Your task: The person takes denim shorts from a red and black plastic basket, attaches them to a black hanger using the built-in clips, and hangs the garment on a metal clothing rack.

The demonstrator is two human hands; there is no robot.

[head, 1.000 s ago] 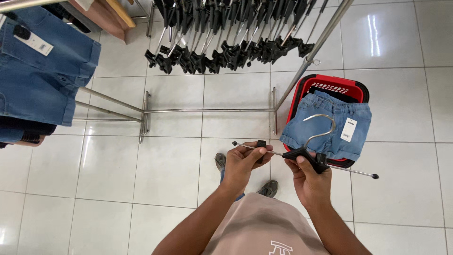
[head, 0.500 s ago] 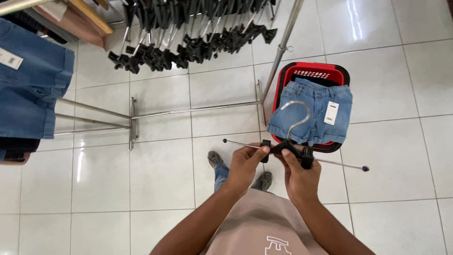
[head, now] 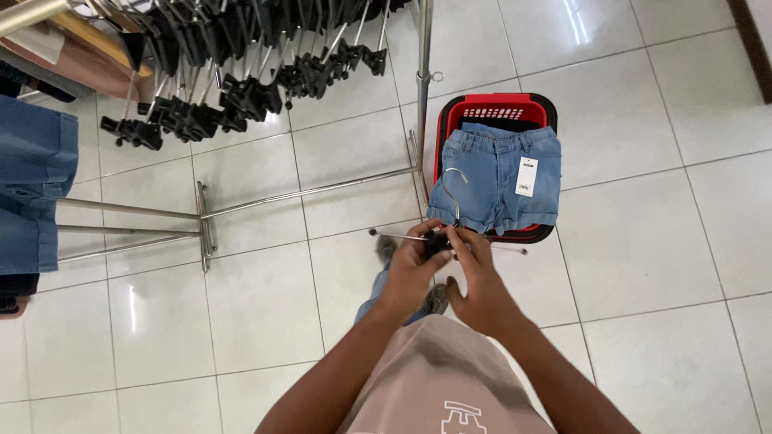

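Observation:
My left hand (head: 412, 269) and my right hand (head: 480, 277) meet in front of my chest on a metal clip hanger (head: 446, 235) with a thin horizontal bar and a wire hook that points up. Both hands pinch the black clip at the middle of the bar. Just beyond the hanger, blue denim shorts (head: 498, 181) with a white tag lie across a red basket (head: 493, 108) on the floor.
A chrome clothes rack (head: 424, 88) stands to the left of the basket, its floor bars (head: 201, 217) running left. Several empty black clip hangers (head: 233, 72) hang from it. Denim garments (head: 32, 185) hang at the far left. White tiled floor lies all around.
The view has shifted, so the basket and rack now sit higher and nearer the centre. My hands have closed in on the hanger's middle clip, and the bar shows shorter between them.

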